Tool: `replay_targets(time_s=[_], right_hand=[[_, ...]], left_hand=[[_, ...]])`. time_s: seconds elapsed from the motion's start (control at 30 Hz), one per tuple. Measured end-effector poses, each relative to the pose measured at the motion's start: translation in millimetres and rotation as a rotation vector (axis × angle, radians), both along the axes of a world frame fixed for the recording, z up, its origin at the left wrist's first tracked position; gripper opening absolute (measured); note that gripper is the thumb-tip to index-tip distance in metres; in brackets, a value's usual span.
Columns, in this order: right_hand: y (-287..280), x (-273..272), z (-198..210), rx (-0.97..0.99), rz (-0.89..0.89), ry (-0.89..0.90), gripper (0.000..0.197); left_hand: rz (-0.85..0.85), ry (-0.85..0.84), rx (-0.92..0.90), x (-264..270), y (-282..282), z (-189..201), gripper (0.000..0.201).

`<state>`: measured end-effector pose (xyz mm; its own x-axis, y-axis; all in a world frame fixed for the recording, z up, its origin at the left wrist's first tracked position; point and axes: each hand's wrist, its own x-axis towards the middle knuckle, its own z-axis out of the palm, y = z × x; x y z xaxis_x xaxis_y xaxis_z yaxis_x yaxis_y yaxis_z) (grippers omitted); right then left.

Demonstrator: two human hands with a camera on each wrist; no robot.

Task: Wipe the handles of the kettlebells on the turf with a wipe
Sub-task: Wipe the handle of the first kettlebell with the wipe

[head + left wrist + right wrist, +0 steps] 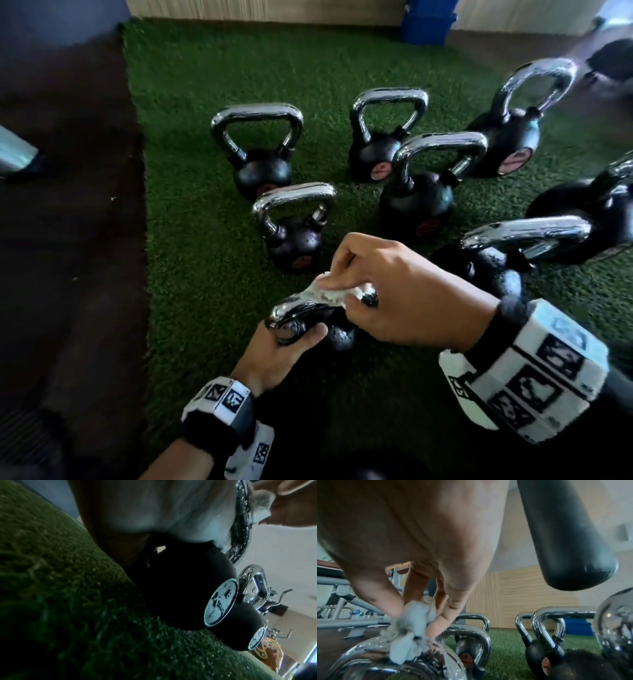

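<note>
The nearest kettlebell (339,337) stands on the green turf (205,260), black with a chrome handle (291,308). My left hand (301,337) grips the left bend of that handle from below. My right hand (342,284) pinches a crumpled white wipe (329,293) and presses it onto the top of the handle. In the right wrist view the wipe (412,628) sits bunched between thumb and fingers on the wet chrome handle (373,654). The left wrist view shows the kettlebell's body (180,588), its handle (243,520) and the wipe (262,504).
Several more chrome-handled kettlebells stand on the turf beyond and to the right, the closest being one (294,236) ahead and one (496,267) at my right wrist. Dark flooring (68,240) borders the turf on the left. A blue box (428,27) sits at the back. A black bag (565,534) hangs nearby.
</note>
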<state>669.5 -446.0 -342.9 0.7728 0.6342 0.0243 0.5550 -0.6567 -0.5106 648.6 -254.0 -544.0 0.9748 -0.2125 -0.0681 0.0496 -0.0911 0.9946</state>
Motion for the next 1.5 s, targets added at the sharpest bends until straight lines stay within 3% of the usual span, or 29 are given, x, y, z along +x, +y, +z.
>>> replay_targets(time_s=[0.27,0.5,0.6,0.77,1.03,1.13,1.3,1.5], right_hand=[[15.7,-7.1,-6.5,-0.146,-0.095,-0.052,0.027],[1.8,-17.0,-19.2,-0.079,-0.325,-0.078,0.024],[6.7,-17.7,-21.2,-0.081,-0.308,-0.096,0.012],[-8.2,-19.1,-24.5,-0.038,-0.404,-0.094,0.027],[-20.4,-9.8,-24.9,0.004,-0.441,-0.059,0.025],[-27.4,-4.7,-28.1,-0.053,-0.475,0.005,0.009],[-34.2,-5.1,-41.2,-0.093,-0.442,0.168,0.009],[-35.8,3.9,-60.1,-0.04,-0.455,0.261,0.006]], left_hand=[[-0.136,0.112,0.072,2.7,14.7,13.7,0.054],[-0.26,0.152,0.111,13.0,20.5,17.9,0.046],[-0.23,0.221,0.11,13.5,23.1,15.3,0.047],[-0.209,0.22,0.091,6.5,19.1,18.2,0.048],[-0.184,0.283,0.034,2.6,19.3,20.3,0.056],[-0.171,0.279,0.075,2.9,18.7,20.9,0.061],[-0.153,0.289,0.066,2.1,18.4,25.5,0.036],[-0.151,0.284,0.081,1.8,17.7,32.6,0.031]])
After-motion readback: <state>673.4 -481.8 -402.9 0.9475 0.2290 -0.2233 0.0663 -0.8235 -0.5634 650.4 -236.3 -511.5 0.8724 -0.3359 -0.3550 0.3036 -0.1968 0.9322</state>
